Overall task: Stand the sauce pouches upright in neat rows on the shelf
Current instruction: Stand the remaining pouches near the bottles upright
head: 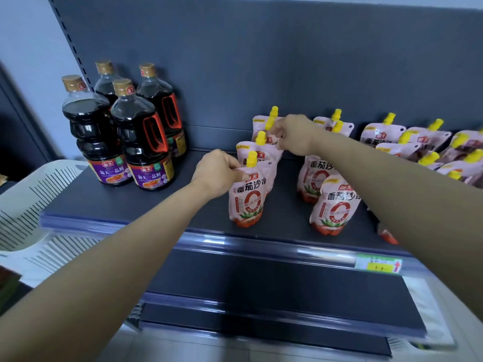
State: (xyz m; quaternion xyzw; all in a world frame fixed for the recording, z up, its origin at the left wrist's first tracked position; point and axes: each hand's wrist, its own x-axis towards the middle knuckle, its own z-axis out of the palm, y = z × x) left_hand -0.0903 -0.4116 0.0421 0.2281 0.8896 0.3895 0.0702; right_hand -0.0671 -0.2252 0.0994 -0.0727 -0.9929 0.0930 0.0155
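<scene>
On shelf [130,205]: two pouch rows stood upright; heap of fallen pouches [428,150] remained at right. Left hand [217,173] gripped front pouch [248,197]; right hand [292,134] pinched rear pouch [264,124].

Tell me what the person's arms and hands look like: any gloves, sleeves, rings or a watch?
Both arms are bare for as far as the view shows, with no sleeve in sight. The left hand and the right hand wear no gloves, and no watch or bracelet shows at either wrist. No ring is visible on the fingers, though they are partly curled away.
</scene>
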